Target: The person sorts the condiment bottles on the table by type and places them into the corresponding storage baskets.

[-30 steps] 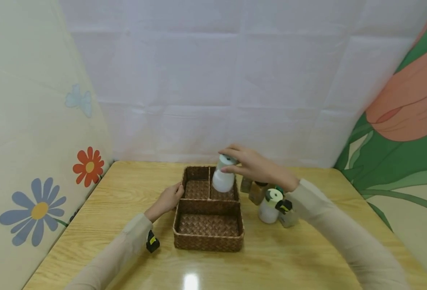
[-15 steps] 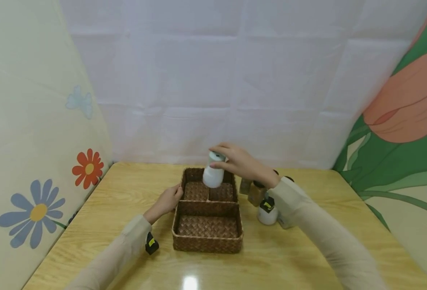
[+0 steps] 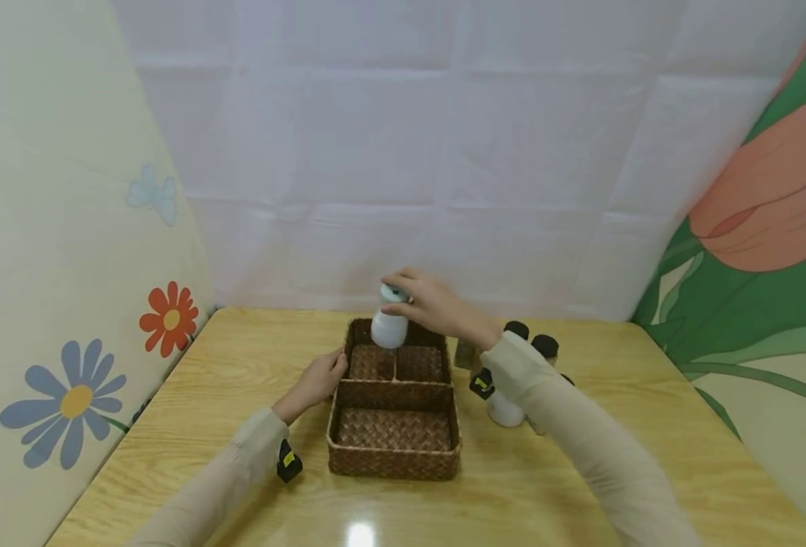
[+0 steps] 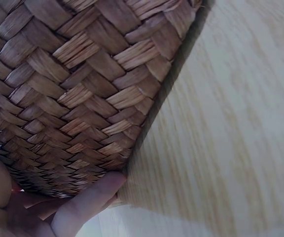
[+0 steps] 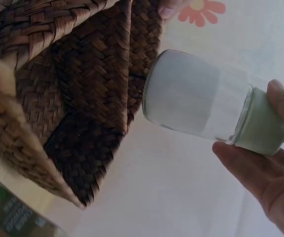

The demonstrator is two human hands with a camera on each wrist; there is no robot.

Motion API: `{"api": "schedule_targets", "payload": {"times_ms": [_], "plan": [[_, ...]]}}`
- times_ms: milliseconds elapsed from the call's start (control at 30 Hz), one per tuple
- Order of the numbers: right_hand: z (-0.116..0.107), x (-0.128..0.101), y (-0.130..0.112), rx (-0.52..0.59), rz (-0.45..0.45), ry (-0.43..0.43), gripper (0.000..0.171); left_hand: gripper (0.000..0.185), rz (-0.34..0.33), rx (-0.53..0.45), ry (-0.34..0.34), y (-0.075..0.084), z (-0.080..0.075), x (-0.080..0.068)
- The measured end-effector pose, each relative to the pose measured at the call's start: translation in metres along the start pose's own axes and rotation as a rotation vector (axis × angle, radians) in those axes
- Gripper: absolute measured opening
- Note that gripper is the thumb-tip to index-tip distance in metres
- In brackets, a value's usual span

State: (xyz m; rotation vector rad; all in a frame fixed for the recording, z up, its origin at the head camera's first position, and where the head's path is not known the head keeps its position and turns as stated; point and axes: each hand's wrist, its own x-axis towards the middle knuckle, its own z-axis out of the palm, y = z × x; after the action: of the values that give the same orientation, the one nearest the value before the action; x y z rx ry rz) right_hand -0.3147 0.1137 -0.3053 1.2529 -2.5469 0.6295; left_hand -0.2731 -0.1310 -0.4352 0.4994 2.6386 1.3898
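Observation:
My right hand (image 3: 437, 304) holds a clear seasoning jar (image 3: 389, 330) by its pale green lid (image 5: 262, 121), thumb on one side and fingers on the other. White contents fill the lower part of the jar (image 5: 184, 91), seen tilted in the right wrist view. The jar hangs above the back left compartment of a brown woven basket (image 3: 392, 462), which has two small compartments behind one wide one. At the basket's left side, my left hand (image 3: 317, 377) grips the wall; the left wrist view shows a finger (image 4: 90, 202) against its woven edge.
Right of the basket stand several more jars, partly hidden by my right sleeve: black-lidded ones (image 3: 545, 346) and a white-filled one (image 3: 505, 412). A labelled jar (image 5: 16, 212) shows beside the basket in the right wrist view. A white cloth (image 3: 348, 152) hangs behind the table.
My right hand has carried the jar leftward, from over the back right compartment to over the back left one. The left hand has stayed at the basket's side.

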Motion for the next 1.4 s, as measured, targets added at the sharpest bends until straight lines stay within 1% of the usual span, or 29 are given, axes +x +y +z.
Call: {"api": "schedule_targets", "payload": {"times_ms": [133, 200, 333, 467, 733, 900, 1233, 1400], "plan": [[0.007, 0.005, 0.000, 0.023, 0.011, -0.009, 0.056, 0.051, -0.009, -0.008, -0.014, -0.002, 0.000, 0.000], [0.011, 0.007, 0.001, 0.017, 0.016, -0.015, 0.057, 0.050, -0.011, -0.010, -0.008, -0.002, 0.001, 0.000], [0.019, 0.012, 0.003, 0.002, 0.037, -0.033, 0.056, 0.050, 0.003, -0.008, 0.006, -0.002, 0.001, 0.002], [0.028, 0.014, 0.005, 0.004, 0.053, -0.056, 0.055, 0.050, 0.010, -0.009, -0.003, -0.002, 0.001, 0.004], [0.045, 0.021, 0.009, 0.016, 0.061, -0.107, 0.053, 0.051, -0.013, -0.014, -0.014, -0.003, 0.000, 0.003], [0.049, 0.024, 0.011, 0.021, 0.065, -0.125, 0.052, 0.051, -0.022, -0.019, -0.014, -0.002, -0.001, 0.002], [0.064, 0.026, 0.017, 0.030, 0.068, -0.152, 0.050, 0.050, -0.045, -0.033, 0.013, -0.003, 0.001, 0.002], [0.068, 0.028, 0.019, 0.010, 0.062, -0.165, 0.048, 0.052, -0.011, -0.036, 0.011, -0.001, 0.000, 0.000]]}}
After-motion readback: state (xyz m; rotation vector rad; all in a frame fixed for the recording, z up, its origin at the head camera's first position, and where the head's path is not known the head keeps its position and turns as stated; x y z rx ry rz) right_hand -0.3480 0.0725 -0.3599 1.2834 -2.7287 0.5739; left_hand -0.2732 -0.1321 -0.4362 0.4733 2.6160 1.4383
